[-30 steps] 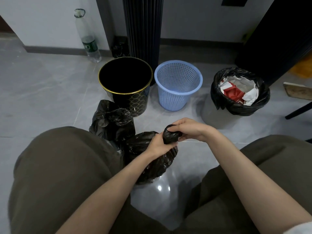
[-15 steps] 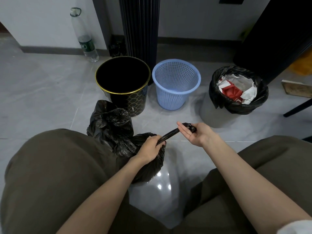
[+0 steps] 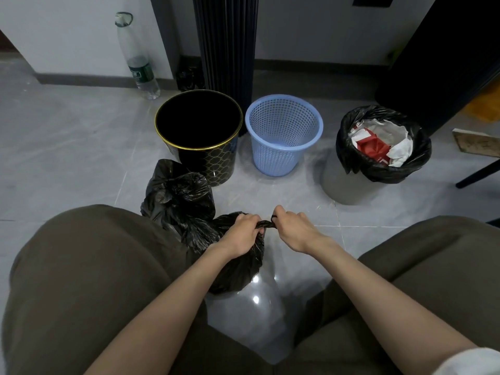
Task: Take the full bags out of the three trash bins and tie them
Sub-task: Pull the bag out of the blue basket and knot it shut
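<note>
**Both hands clamped on the bag neck**

Left hand grips the bag at its gathered top. Right hand is curled round the twisted neck, which runs taut between our two fists, held just apart.

We note the bag rests on the floor between our knees, its left side touching the other bag. That one, top bunched, sits at the foot of the black bin and against our left knee.

The black bin and blue bin stand side by side, rims close, insides bare. The grey bin stands apart to the right, with its liner folded over the rim and white paper and red scraps inside.

Open tile lies between the blue and grey bins and ahead of our right hand. A bottle stands by the wall.
</note>
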`<act>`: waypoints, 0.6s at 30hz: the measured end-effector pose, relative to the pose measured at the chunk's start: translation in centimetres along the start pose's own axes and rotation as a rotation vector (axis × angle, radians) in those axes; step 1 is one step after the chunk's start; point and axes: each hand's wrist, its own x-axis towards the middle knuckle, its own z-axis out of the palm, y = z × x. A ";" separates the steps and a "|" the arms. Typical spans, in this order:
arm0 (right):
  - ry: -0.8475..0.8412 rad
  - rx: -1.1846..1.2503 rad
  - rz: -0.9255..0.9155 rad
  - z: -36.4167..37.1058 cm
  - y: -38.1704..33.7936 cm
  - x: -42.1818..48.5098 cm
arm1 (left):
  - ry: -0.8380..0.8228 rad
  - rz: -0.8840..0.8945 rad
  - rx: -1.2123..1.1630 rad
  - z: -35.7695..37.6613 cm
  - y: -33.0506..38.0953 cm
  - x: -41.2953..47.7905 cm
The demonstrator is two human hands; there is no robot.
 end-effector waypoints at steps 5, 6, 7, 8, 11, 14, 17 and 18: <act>-0.267 0.338 0.133 -1.5 -0.3 0.3 | -0.061 0.019 0.009 0.0 0.4 -0.4; -0.303 0.468 0.172 -1.8 -0.2 0.2 | -0.069 0.023 -0.009 0.1 0.5 -0.5; -0.335 0.618 0.217 -2.1 -0.2 0.1 | -0.080 0.028 -0.031 0.1 0.7 -0.6; -0.372 0.777 0.268 -2.4 -0.1 -0.1 | -0.089 0.038 -0.051 0.1 0.8 -0.7; -0.520 1.221 0.461 -2.4 0.4 -0.4 | -0.103 0.056 -0.109 0.1 1.0 -0.8; -0.582 1.286 0.551 -2.2 1.0 -0.7 | -0.108 0.039 -0.094 -0.1 0.8 -0.9; -0.562 0.775 0.482 -2.3 1.4 -0.8 | -0.075 -0.012 -0.099 -0.3 0.5 -0.9; -0.535 0.653 0.436 -2.5 1.4 -0.8 | -0.061 -0.030 -0.104 -0.5 0.3 -0.9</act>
